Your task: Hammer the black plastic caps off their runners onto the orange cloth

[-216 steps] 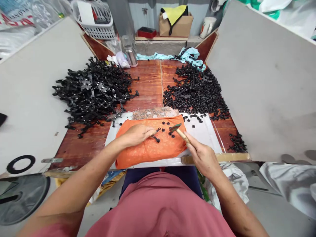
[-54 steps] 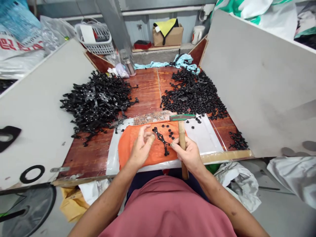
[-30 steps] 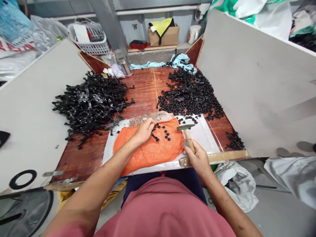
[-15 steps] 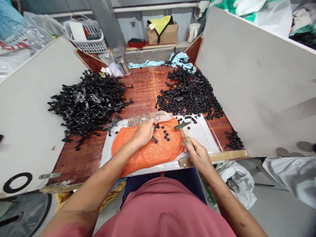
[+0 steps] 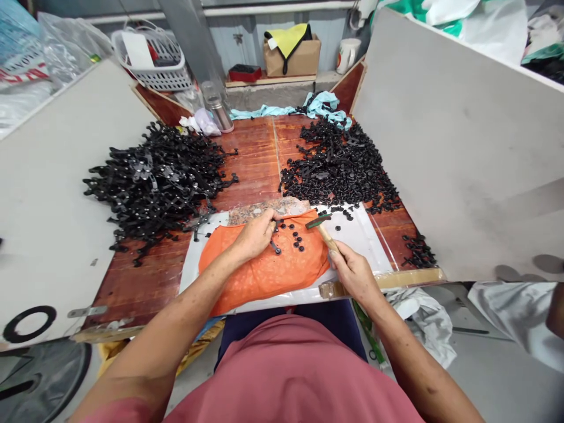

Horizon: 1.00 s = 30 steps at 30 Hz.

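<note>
Two hands work over the orange cloth (image 5: 268, 270): the left hand (image 5: 254, 235) pinches a black strip (image 5: 274, 235) flat at the cloth's 12 o'clock, and the right hand (image 5: 352, 273), closed round the hammer (image 5: 324, 232), has tipped its head lower than a moment ago, so a tap looks close. Red print on a bag (image 5: 26, 73) at 10 o'clock is unreadable

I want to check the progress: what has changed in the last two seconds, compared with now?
The right hand let go of the black strip and swung the hammer from upright down toward the orange cloth. The left hand moved forward onto the strip and presses it on the cloth. Both black piles and the loose buttons stayed.
</note>
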{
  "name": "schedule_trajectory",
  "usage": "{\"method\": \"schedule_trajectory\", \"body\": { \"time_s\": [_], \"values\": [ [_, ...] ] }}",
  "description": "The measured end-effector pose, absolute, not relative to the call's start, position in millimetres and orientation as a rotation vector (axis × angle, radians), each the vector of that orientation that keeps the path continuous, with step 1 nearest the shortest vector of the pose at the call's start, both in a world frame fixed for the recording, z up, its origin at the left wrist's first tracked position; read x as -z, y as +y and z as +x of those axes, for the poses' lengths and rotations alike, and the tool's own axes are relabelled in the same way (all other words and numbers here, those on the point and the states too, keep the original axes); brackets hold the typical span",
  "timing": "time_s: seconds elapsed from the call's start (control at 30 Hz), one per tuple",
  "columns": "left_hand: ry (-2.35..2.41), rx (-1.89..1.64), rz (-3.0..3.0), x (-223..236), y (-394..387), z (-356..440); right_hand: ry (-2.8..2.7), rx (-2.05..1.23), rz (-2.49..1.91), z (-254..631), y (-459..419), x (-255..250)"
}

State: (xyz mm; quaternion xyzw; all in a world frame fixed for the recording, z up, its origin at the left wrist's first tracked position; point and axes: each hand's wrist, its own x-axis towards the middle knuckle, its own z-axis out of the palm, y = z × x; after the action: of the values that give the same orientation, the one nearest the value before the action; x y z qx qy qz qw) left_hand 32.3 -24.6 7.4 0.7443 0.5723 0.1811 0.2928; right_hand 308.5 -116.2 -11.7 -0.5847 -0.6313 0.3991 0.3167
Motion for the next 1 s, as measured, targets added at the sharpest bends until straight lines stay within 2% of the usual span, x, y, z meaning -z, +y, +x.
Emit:
{"method": "schedule_trajectory", "body": {
  "time_s": [0.23, 0.7, 0.83, 1.0],
  "values": [
    [1.464, -0.509, 1.971, 6.3, -23.0, 28.9, -1.672, -1.029, -1.572, 308.6, -117.7, 10.6],
    [1.426, -0.539, 1.884, 3.2, -18.7, 27.6, -2.065, -0.642, -1.491, 272.3, -80.8, -31.4],
    [1.321, -0.585, 1.853, 7.0, -16.8, 26.1, -2.226, -0.632, -1.615, 266.3, -76.3, -31.9],
    [1.301, -0.621, 1.727, 13.6, -17.6, 25.8, -2.073, -0.55, -1.544, 273.0, -79.5, -35.3]
  ]
}}
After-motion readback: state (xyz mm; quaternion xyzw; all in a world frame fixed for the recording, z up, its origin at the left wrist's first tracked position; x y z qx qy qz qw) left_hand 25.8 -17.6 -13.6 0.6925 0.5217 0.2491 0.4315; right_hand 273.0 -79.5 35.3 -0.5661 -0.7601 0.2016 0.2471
